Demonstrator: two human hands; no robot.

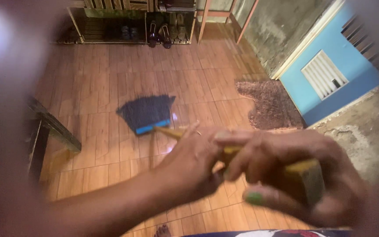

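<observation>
I hold a broom by its yellow wooden handle (301,169) with both hands. My right hand (286,171) wraps the near end of the handle. My left hand (194,162) grips the handle further down, just in front of the right. The broom's dark bristle head (148,112), with a blue band at its base, rests on the wood-pattern tiled floor (97,87) ahead of me.
A brown doormat (270,103) lies by a blue door (330,79) on the right. A dark wooden bench (49,127) stands at left. A low shoe rack (128,26) with several shoes lines the far wall. My toes (163,230) show at the bottom.
</observation>
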